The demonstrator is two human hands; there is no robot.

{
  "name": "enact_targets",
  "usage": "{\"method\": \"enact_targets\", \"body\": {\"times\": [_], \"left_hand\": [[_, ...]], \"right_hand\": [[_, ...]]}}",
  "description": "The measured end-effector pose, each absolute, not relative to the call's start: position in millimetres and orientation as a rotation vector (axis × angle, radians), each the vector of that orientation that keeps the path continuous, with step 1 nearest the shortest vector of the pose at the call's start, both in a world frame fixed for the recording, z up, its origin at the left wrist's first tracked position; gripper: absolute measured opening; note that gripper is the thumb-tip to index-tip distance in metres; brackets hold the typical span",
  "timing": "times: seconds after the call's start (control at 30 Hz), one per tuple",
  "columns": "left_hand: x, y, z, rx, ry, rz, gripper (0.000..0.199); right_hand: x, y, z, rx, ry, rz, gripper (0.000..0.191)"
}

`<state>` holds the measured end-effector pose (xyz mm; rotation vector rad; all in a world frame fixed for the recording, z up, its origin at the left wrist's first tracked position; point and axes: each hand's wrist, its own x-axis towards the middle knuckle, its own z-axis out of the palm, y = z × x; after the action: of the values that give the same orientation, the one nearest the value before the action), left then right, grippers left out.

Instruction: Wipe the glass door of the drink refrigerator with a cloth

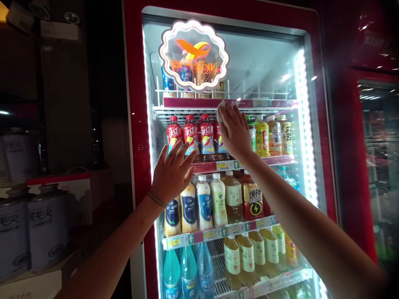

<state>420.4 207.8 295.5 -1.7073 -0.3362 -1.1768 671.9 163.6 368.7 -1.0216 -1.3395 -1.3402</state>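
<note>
A lit drinks fridge with a closed glass door [264, 62] and a red frame stands in front of me. My left hand [171, 172], a thin band at its wrist, lies with fingers spread against or very near the glass, over the second and third shelves. Higher up, my right hand [235, 131] presses a small white cloth [221, 111] to the glass, just below the top shelf edge. Most of the cloth is hidden by the fingers; whether it is fabric or paper I cannot tell. Behind the glass are red-labelled tea bottles [206, 135], partly covered by my hands.
A scalloped glowing sign [193, 85] is on the upper door. Lower shelves hold white-capped bottles [205, 203], blue bottles [188, 272] and pale tea bottles [232, 259]. Grey canisters [48, 226] stand on a shelf at left. Another red-framed fridge [368, 166] is at right.
</note>
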Motion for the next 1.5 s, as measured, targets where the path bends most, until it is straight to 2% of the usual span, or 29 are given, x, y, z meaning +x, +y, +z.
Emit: {"method": "enact_targets", "body": {"times": [0.27, 0.43, 0.67, 0.87, 1.07, 1.2, 1.33, 1.5], "left_hand": [[419, 208, 295, -1.681, -0.347, -1.215, 0.050], [419, 209, 294, -1.699, -0.344, -1.219, 0.049], [419, 209, 294, -1.700, -0.331, -1.231, 0.050], [419, 209, 293, -1.715, -0.342, -1.229, 0.049], [417, 210, 294, -1.731, -0.319, -1.235, 0.051], [418, 211, 294, -1.765, -0.310, -1.257, 0.053], [418, 210, 295, -1.728, -0.286, -1.269, 0.044], [411, 206, 300, -1.705, -0.247, -1.260, 0.031]], "right_hand": [[665, 154, 344, -0.980, -1.622, -1.413, 0.062], [664, 162, 366, -1.020, -1.366, -1.372, 0.060], [663, 156, 351, -1.055, -1.573, -1.401, 0.059], [667, 163, 384, -1.137, -1.315, -1.276, 0.061], [650, 160, 359, -1.054, -1.616, -1.447, 0.062], [686, 162, 370, -1.031, -1.422, -1.401, 0.062], [674, 172, 397, -0.978, -1.327, -1.360, 0.062], [642, 164, 374, -0.918, -1.704, -1.473, 0.063]]}}
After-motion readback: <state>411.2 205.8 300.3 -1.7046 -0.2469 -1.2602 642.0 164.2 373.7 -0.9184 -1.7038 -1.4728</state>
